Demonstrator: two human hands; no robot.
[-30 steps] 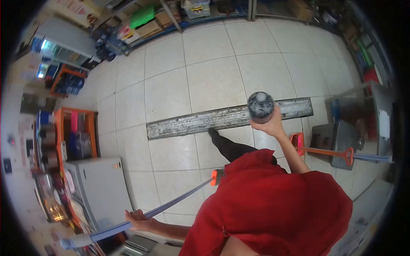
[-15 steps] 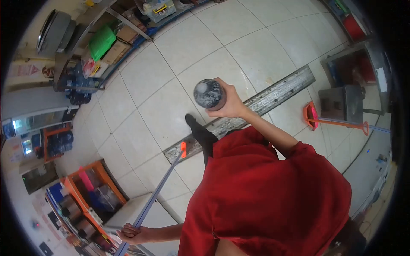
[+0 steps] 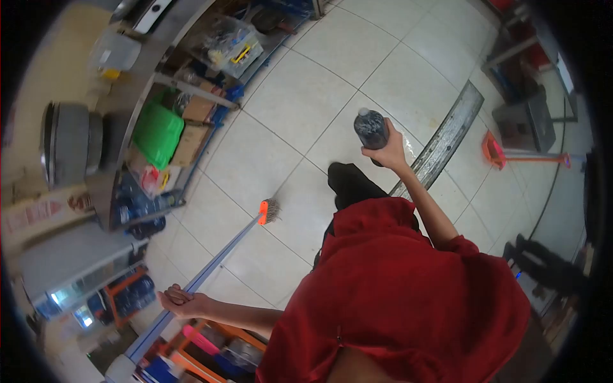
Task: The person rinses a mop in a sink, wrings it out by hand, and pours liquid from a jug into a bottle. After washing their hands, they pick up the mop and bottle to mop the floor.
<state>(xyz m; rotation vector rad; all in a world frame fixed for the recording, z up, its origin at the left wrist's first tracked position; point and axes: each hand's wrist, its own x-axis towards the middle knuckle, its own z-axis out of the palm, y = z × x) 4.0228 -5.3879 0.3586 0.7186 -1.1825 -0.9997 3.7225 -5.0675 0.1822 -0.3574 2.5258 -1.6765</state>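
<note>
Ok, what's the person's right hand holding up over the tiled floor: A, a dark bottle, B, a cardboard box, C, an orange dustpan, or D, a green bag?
A: the right hand grips a dark bottle by its lower part, raised above the tiled floor, while the left hand holds the mop handle.

left hand (image 3: 181,302): low, fingers curled | right hand (image 3: 385,153): raised, fingers closed
</note>
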